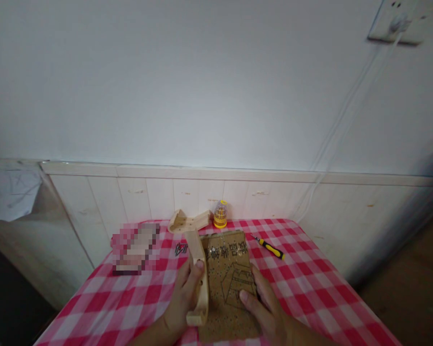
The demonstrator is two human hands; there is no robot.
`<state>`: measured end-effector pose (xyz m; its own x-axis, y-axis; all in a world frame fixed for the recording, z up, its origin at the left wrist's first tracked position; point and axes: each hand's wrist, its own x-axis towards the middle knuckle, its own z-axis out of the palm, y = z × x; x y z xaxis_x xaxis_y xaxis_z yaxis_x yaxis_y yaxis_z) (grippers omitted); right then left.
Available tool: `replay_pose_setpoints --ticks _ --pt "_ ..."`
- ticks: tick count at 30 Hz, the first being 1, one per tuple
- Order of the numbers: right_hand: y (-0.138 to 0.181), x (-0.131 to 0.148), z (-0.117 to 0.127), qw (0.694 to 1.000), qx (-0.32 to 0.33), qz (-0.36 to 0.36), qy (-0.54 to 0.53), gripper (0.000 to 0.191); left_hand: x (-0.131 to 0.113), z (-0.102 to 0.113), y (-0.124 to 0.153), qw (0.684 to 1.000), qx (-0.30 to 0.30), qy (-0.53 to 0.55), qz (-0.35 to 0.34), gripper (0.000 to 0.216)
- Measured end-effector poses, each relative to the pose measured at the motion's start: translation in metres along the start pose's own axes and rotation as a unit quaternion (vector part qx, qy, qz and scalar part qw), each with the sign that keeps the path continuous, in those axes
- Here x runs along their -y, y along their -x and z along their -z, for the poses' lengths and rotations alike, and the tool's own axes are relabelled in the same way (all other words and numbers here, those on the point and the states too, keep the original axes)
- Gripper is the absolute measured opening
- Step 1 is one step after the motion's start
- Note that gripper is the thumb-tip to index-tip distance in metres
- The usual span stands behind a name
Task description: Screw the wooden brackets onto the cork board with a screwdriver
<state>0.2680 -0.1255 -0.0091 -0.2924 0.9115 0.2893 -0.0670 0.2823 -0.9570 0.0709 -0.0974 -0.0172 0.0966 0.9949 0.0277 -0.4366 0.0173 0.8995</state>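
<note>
A pale wooden bracket (pixel 201 293) with a curved lower end and small holes is gripped by my left hand (pixel 184 293), thumb pressed on its face. It stands tilted along the left edge of a brown cardboard piece (pixel 225 312), which bears printed characters, a line drawing and many small holes. My right hand (pixel 269 305) grips the right edge of that cardboard, thumb on top. A few dark screws (pixel 181 249) lie just left of the bracket's upper end. To the right of the cardboard lies a yellow and black screwdriver (pixel 270 249).
Against the wall sits a second wooden bracket (pixel 189 222), beside a yellow-based, clear-topped container (pixel 220 215). A blurred-out flat object (pixel 137 249) lies on the left of the checked tablecloth (pixel 104 293). A wall socket (pixel 397 24) has a plugged-in white cable running down.
</note>
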Motion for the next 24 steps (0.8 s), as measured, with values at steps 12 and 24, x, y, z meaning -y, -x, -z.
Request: replay_pose_setpoints --ticks 12,24 --pt "-0.026 0.019 0.018 0.963 -0.166 0.068 0.199 0.065 -0.008 -0.012 0.006 0.994 0.084 -0.054 0.044 0.048" --pt "-0.043 0.095 0.022 0.896 0.040 0.031 0.440 0.049 -0.009 -0.014 0.014 0.987 0.111 -0.094 0.065 0.047"
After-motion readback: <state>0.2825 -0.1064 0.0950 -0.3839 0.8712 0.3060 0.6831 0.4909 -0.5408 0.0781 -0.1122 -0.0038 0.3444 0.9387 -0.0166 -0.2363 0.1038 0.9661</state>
